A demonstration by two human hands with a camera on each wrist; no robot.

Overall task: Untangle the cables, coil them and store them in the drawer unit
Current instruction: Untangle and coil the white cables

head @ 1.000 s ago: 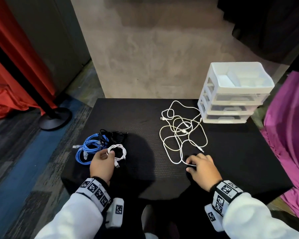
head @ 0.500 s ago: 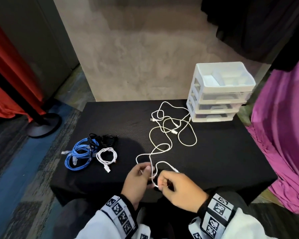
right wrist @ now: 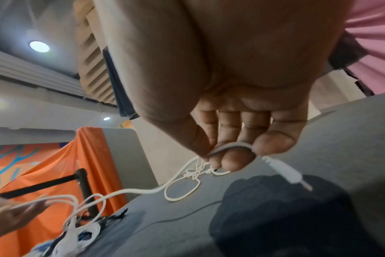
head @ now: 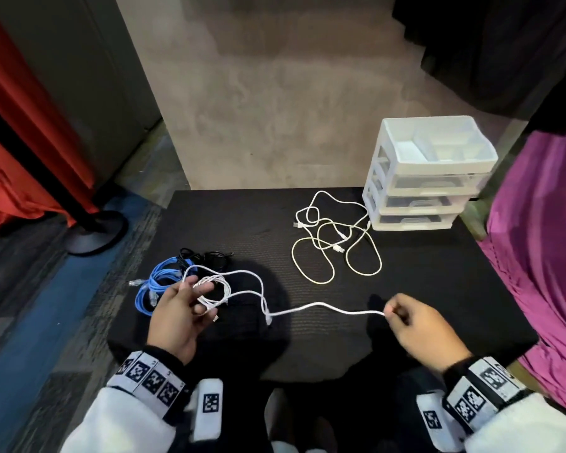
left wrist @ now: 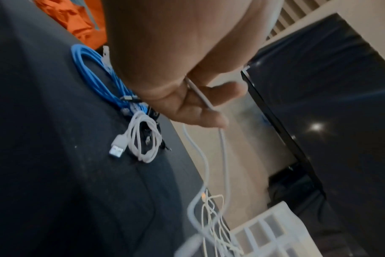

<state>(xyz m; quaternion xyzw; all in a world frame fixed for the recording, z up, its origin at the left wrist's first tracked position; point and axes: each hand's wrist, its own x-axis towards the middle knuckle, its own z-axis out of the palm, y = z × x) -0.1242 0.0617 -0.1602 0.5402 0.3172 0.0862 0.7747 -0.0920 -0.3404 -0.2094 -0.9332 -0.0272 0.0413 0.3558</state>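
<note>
Since half a second ago we have drawn our hands apart, so the white cable (head: 311, 309) that was bunched between them now stretches across the near part of the black worktop (head: 438, 289). Our left hand (head: 177, 308) holds one end with fingers loosely curled round it, raised over the small coiled white cable (head: 214, 291). Our right hand (head: 415, 325) pinches the other end between thumb and fingertips, the plug hanging just past them. Left of the coil lie the blue cable (head: 154, 282) and the black cable (head: 206, 256), both coiled. Farther off, the tangled cream cables (head: 334, 243) lie loose, touching the front of the white drawer unit (head: 428, 178) at the far right, its drawers closed
</note>
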